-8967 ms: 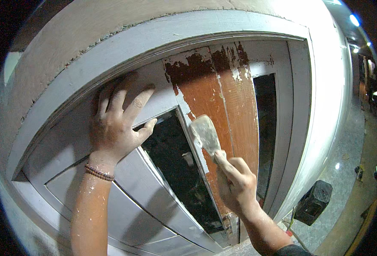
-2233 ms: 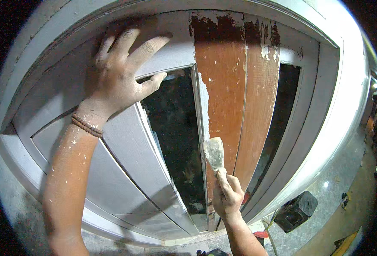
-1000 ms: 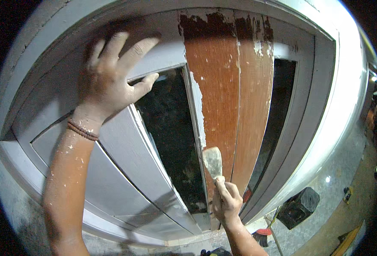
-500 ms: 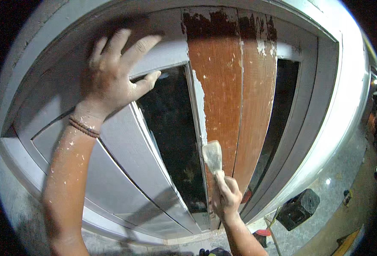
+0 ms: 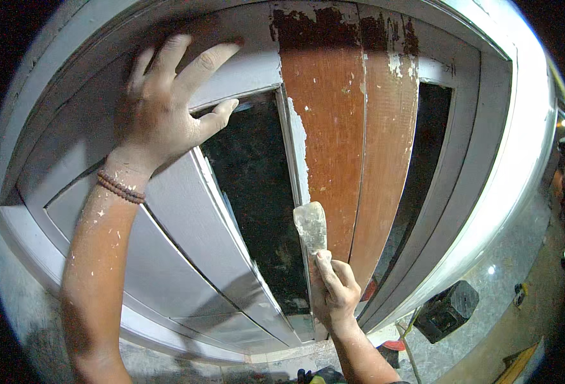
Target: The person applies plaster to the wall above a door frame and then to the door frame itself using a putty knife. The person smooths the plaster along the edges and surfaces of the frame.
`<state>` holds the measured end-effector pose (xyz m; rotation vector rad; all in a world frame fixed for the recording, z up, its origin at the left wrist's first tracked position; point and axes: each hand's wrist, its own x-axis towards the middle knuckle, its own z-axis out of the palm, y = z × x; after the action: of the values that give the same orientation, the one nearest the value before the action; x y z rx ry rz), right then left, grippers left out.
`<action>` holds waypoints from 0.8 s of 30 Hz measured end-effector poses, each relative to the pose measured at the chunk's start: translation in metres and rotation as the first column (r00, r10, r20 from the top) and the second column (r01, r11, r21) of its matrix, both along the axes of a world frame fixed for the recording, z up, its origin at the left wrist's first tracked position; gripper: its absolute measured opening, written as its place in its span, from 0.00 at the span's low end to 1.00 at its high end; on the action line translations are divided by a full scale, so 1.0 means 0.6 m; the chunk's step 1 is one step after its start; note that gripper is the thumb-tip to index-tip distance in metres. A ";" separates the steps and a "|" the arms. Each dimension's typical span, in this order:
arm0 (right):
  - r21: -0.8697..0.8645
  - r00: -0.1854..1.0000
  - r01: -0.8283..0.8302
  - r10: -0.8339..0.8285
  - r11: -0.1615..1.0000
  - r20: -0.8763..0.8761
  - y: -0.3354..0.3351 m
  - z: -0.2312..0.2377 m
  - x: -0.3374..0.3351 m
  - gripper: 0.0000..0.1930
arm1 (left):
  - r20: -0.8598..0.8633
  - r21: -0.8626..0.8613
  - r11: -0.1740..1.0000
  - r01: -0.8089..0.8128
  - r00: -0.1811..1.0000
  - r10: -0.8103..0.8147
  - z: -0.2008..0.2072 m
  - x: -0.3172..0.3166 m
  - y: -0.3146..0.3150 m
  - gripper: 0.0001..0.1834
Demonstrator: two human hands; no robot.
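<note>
My right hand (image 5: 339, 293) grips a scraper (image 5: 311, 225) whose wide, dusty blade points up. The blade lies against the edge where white paint meets bare brown wood, overlapping the dark glass pane (image 5: 247, 166) a little. A ragged strip of white paint (image 5: 298, 144) remains above the blade, along the pane's right edge. My left hand (image 5: 167, 96) rests spread on the grey-white door (image 5: 186, 205), its thumb over the pane's upper corner. The bare wood panel (image 5: 327, 115) has dark patches at its top. A beaded bracelet (image 5: 121, 187) circles my left wrist.
A second narrow glass pane (image 5: 433, 128) stands right of the wood. The white door frame (image 5: 519, 147) curves round the right side. On the grey floor sit a black box-shaped object (image 5: 447, 312) and, nearer the door, a red item (image 5: 394, 345).
The scraper blade has shifted slightly left and up, now lapping over the glass edge. My left hand stays spread on the door, a touch higher in view.
</note>
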<state>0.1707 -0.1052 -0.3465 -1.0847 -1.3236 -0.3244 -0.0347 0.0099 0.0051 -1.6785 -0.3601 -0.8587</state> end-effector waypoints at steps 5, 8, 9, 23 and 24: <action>0.087 1.000 -0.010 0.009 0.996 0.008 -0.008 0.003 -0.006 0.26 | 0.002 -0.013 1.000 0.012 1.000 -0.012 0.000 0.003 0.002 0.38; -0.003 1.000 -0.009 0.009 1.000 -0.021 -0.008 0.003 -0.007 0.24 | -0.009 -0.022 1.000 0.002 1.000 -0.002 0.001 0.000 0.000 0.38; -0.081 0.999 -0.012 0.009 0.997 -0.039 -0.006 0.004 -0.006 0.23 | -0.008 -0.016 1.000 -0.003 1.000 0.003 0.000 0.001 0.001 0.38; -0.078 0.917 -0.356 0.332 0.931 -0.220 -0.028 0.046 -0.006 0.38 | 0.079 -0.013 0.985 -0.174 0.981 0.175 -0.008 -0.039 0.013 0.36; -0.055 0.877 -0.413 0.381 0.909 -0.291 -0.037 0.052 -0.011 0.41 | 0.080 0.034 0.986 -0.163 0.984 0.160 -0.009 -0.045 0.020 0.37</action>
<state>0.1644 -0.1272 -0.3155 -0.8852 -1.2879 0.2089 -0.0620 0.0219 -0.0006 -1.5585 -0.5211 -0.8060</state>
